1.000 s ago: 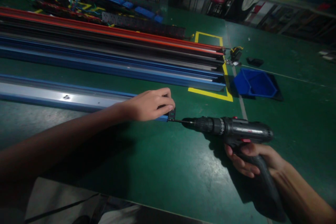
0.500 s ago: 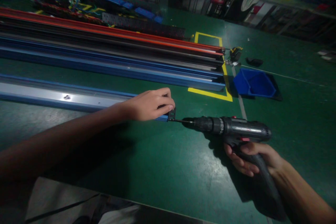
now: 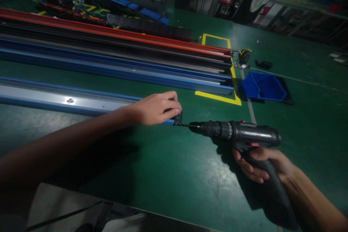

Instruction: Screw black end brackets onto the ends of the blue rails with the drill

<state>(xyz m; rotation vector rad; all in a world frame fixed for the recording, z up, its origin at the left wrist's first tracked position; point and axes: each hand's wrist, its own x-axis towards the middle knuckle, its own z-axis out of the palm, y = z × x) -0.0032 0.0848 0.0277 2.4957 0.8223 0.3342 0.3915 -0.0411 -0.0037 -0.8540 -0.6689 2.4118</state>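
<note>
My right hand (image 3: 257, 165) is wrapped round the handle of a black cordless drill (image 3: 239, 132). Its long bit (image 3: 187, 125) points left and its tip meets the lower part of a small black end plate (image 3: 178, 117). That plate sits at the right end of a blue-edged metal profile (image 3: 54, 96) lying on the green table. With fingers bent, my left hand (image 3: 157, 108) presses on the profile's end and pinches the black end plate against it. The fingers hide part of the plate and the profile's end.
Behind lie several long profiles, blue (image 3: 136, 70), black and orange (image 3: 122, 30), ending within a yellow tape outline (image 3: 217, 98). A blue bin (image 3: 265, 86) stands right of them, near a tape measure (image 3: 244, 56). Coloured wires (image 3: 78, 1) and a power strip (image 3: 149, 25) are farther back.
Almost nothing differs. Both hands, the drill and the profile keep their places; the view shifts only very slightly.
</note>
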